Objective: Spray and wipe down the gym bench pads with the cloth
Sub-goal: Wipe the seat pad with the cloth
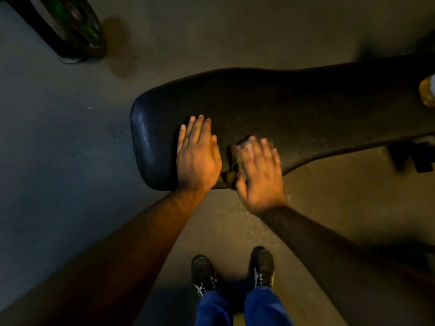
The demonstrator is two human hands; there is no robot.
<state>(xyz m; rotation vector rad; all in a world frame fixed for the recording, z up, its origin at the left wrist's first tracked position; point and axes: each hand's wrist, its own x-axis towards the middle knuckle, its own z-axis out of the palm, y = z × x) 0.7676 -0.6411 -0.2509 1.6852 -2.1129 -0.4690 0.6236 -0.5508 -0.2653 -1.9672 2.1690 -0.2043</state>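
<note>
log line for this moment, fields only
phase: wipe | left hand: flat on bench pad | right hand: presses cloth onto pad

The bench pad (294, 107) is running from the middle out to the right edge, over the floor (47, 161). The left hand (197, 156) is lying flat on its left end; the right hand (259, 175) is lying just right of it, on the cloth (235, 165) at the pad's near edge. A bottle (428, 92) is sitting at the pad's right end. A weight plate (77, 27) is standing far left. Two shoes (203, 274) are standing near, before the pad.
</note>
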